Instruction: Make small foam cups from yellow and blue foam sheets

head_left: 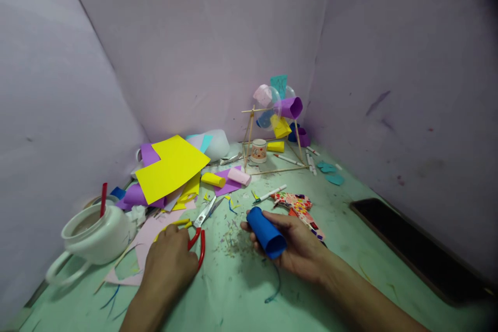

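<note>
My right hand (298, 246) is closed round a rolled blue paper tube (265, 232), thumb along its upper side, its open end facing me. My left hand (171, 254) is curled over the red handles of a pair of scissors (202, 246). Their blades are parted and point away from me, low over the table. A yellow handle (181, 223) shows beside them, partly hidden by my left hand. Between the hands lie small paper scraps and crumbs (233, 238). A thin blue strip (275, 288) curls below the tube.
Left stands a white pot (99, 233) with a red stick; behind it lie yellow sheets (171, 168). Yellow and pink paper rolls (239, 176) lie mid-table. A stick frame with a paper-cupped wheel (278, 109) stands at the back. A floral-patterned object (293, 201), markers and a dark phone (412, 249) lie right.
</note>
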Motion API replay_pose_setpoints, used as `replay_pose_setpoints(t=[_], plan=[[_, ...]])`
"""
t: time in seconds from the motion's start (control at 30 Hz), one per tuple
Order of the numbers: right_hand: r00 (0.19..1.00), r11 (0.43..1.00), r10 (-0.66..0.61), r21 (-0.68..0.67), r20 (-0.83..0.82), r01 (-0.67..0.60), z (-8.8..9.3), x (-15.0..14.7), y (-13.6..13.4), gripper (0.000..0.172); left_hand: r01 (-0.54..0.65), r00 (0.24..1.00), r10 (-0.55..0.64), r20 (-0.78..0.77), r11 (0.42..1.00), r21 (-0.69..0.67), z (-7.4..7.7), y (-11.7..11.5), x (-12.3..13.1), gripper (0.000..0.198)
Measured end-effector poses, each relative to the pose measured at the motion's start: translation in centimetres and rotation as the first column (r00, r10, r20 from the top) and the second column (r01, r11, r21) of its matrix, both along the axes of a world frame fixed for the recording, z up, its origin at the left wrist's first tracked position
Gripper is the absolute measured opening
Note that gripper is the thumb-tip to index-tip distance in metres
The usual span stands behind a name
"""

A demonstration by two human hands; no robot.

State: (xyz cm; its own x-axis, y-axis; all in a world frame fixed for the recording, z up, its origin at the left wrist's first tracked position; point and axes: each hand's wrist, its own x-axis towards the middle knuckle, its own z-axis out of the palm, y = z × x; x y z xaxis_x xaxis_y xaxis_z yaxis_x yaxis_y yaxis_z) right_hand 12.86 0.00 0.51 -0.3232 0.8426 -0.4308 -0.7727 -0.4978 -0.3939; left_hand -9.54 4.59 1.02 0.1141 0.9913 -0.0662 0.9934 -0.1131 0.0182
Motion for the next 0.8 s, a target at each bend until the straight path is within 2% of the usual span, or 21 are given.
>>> replay_pose_setpoints(t=[0.13, 0.23, 0.3, 0.37, 0.47, 0.53, 0.6, 0.63, 0.67, 0.7, 0.73, 0.8], plan=[[1.0, 1.0, -0.005, 0.028, 0.01, 0.005, 0.1, 0.2, 0.2, 0.028, -0.045, 0.993, 0.042, 0.113, 0.999, 0.026, -0.5, 0.7, -0.3, 0.012], [1.0, 1.0, -0.012, 0.028, 0.007, 0.012, 0.2, 0.4, 0.2, 0.027, -0.086, 0.964, 0.069, 0.257, 0.995, 0.054, -0.3, 0.8, -0.3, 0.01], [1.0, 0.999, -0.029, 0.033, 0.007, 0.029, 0.3, 0.5, 0.2, 0.025, -0.101, 0.918, 0.072, 0.39, 0.993, 0.054, 0.1, 0.6, -0.5, 0.009], [0.999, 0.999, -0.042, 0.034, 0.009, 0.042, 0.5, 0.5, 0.1, 0.024, -0.093, 0.829, 0.066, 0.556, 0.995, 0.019, 0.5, 0.4, -0.7, 0.011], [0.999, 0.998, -0.051, 0.028, 0.012, 0.051, 0.6, 0.3, 0.0, 0.024, -0.015, 0.625, 0.062, 0.778, 0.998, -0.067, 1.2, 0.1, -0.9, 0.02], [0.999, 0.998, -0.05, 0.022, 0.012, 0.05, 0.7, 0.2, 0.0, 0.025, 0.054, 0.364, 0.153, 0.919, 0.981, -0.185, 1.7, -0.1, -0.9, 0.031], [0.999, 0.999, -0.051, 0.015, 0.01, 0.051, 0.8, 0.2, 0.0, 0.027, 0.136, 0.06, 0.297, 0.953, 0.943, -0.303, 2.1, -0.3, -0.7, 0.038], [0.998, 0.998, -0.054, 0.013, 0.009, 0.054, 0.8, 0.2, 0.0, 0.028, 0.169, -0.041, 0.344, 0.938, 0.928, -0.333, 2.2, -0.5, -0.6, 0.04], [0.998, 0.998, -0.057, 0.011, 0.01, 0.057, 0.8, 0.2, 0.1, 0.029, 0.182, -0.071, 0.352, 0.933, 0.925, -0.334, 2.3, -0.6, -0.3, 0.04], [0.998, 0.998, -0.06, 0.01, 0.01, 0.06, 0.7, 0.2, 0.1, 0.029, 0.169, -0.013, 0.314, 0.949, 0.937, -0.307, 2.4, -0.8, 0.0, 0.039], [0.998, 0.998, -0.064, 0.007, 0.011, 0.064, 0.7, 0.2, 0.1, 0.029, 0.144, 0.098, 0.246, 0.964, 0.955, -0.259, 2.4, -1.0, 0.4, 0.038], [0.997, 0.997, -0.076, -0.006, 0.009, 0.076, 0.6, 0.2, 0.2, 0.029, 0.108, 0.396, 0.064, 0.916, 0.987, -0.116, 2.0, -1.3, 1.3, 0.035]])
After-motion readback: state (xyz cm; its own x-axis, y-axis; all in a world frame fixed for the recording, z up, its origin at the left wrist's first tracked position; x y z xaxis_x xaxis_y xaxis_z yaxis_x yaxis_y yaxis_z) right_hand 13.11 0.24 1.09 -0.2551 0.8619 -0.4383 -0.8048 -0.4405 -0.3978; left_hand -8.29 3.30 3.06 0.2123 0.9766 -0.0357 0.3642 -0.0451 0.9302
